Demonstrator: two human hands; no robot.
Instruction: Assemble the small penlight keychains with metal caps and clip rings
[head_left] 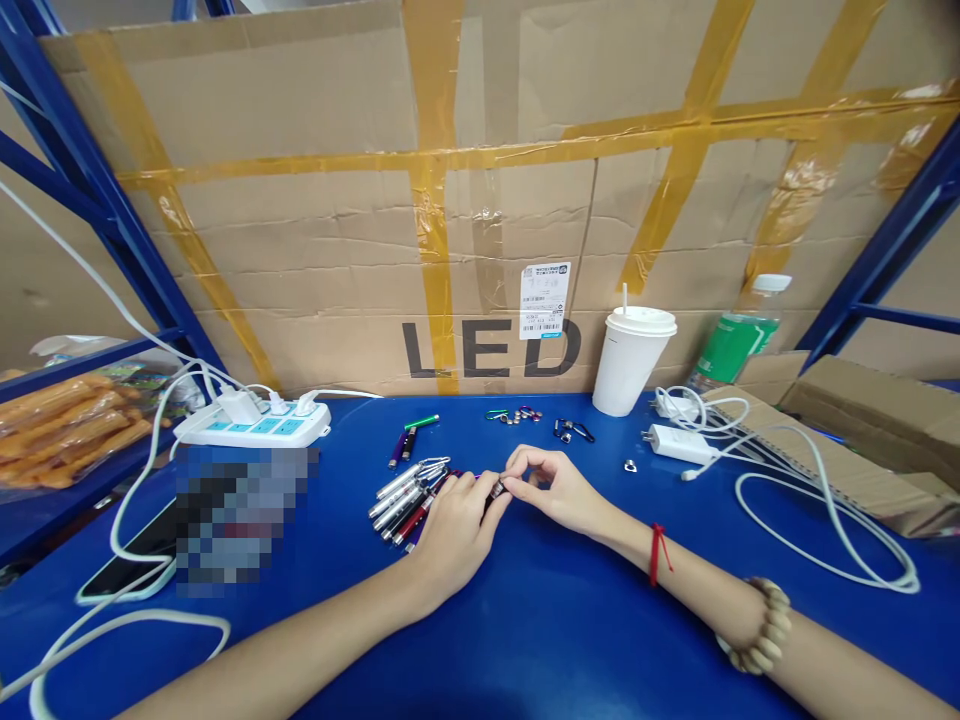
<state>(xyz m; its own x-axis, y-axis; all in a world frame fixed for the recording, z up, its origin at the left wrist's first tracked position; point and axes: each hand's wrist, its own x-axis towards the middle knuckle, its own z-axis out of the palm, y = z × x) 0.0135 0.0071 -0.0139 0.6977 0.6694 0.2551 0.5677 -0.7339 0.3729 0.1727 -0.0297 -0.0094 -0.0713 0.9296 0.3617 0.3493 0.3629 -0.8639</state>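
Observation:
My left hand point(457, 530) is closed around a small dark metal tube point(497, 488), which looks like a keychain penlight; most of it is hidden by the fingers. My right hand point(555, 490) pinches at the tube's near end, thumb and forefinger together. Whether a smaller piece sits between those fingertips cannot be seen. Beside and partly under my left hand lies a pile of silver, red and purple penlights point(397, 508), some with metal clips. Behind the pile are a green penlight point(421, 422), a black one point(409, 443) and a purple one point(397, 450).
Small round parts point(517, 417) and carabiner clips point(576, 431) lie farther back; one small metal piece point(630, 466) is nearer right. A lidded cup point(634, 365), bottle point(739, 345), charger point(679, 443) and cables stand right. Left are a power strip point(262, 428) and phone point(135, 560).

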